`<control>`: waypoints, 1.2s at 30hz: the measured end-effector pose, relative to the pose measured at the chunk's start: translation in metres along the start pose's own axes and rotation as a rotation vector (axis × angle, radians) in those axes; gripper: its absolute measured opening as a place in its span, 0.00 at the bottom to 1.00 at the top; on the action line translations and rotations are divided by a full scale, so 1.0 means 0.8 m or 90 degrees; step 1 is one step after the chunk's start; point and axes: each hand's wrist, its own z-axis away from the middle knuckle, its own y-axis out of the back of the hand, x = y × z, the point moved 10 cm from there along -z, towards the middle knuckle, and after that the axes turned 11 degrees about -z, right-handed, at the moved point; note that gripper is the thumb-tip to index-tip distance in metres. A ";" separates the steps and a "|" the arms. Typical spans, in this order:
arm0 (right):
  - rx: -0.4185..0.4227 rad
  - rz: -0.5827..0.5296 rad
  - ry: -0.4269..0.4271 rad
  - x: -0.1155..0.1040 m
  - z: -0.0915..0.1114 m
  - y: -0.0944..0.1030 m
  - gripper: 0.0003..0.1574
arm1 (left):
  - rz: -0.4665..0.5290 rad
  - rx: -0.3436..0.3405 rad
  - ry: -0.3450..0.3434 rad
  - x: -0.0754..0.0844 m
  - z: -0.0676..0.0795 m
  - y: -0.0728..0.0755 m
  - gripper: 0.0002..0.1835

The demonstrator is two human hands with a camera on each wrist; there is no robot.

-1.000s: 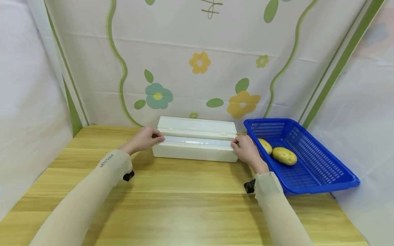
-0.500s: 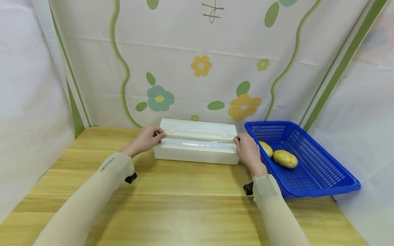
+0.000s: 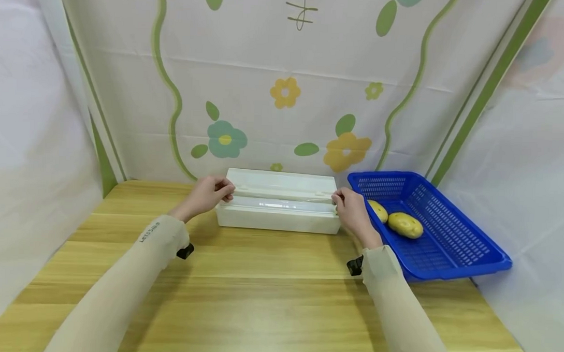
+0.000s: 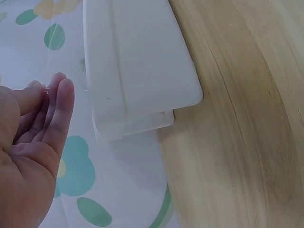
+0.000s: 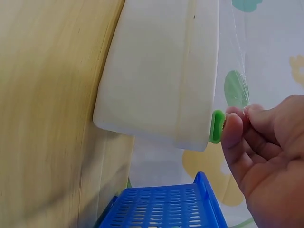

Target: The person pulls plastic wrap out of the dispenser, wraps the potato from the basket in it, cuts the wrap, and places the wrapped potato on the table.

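Note:
A white cling film dispenser (image 3: 278, 219) lies lengthwise at the back of the table, its lid (image 3: 282, 181) raised toward the wall. My left hand (image 3: 210, 191) is at its left end, thumb and fingertips pinching the edge of the clear cling film. At the right end, my right hand (image 3: 353, 212) pinches the film's other corner. In the right wrist view, the thin cling film (image 5: 240, 57) stretches up from the box to those fingertips. A small green slider (image 5: 217, 127) sits on the box edge right beside the right fingers.
A blue plastic basket (image 3: 467, 216) stands to the right, close to the right forearm. Two potatoes (image 3: 405, 225) lie inside it. Behind the wooden table (image 3: 268, 300) hangs a white cloth wall (image 3: 248, 81) with printed flowers; more cloth hangs at both sides.
Both hands have lifted slightly from the box's front edge, drawing the cling film up a little. The dispenser, basket and potatoes stay where they were.

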 end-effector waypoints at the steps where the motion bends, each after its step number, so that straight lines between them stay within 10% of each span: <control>1: 0.001 -0.003 -0.003 0.001 0.000 0.000 0.12 | 0.002 0.000 0.001 0.000 0.000 0.001 0.15; 26: -0.062 0.028 -0.003 -0.008 -0.002 -0.003 0.12 | -0.049 0.067 0.010 0.010 0.004 0.018 0.08; 36: -0.021 -0.083 -0.104 0.006 -0.005 0.014 0.12 | -0.012 0.095 0.018 0.012 0.005 0.035 0.10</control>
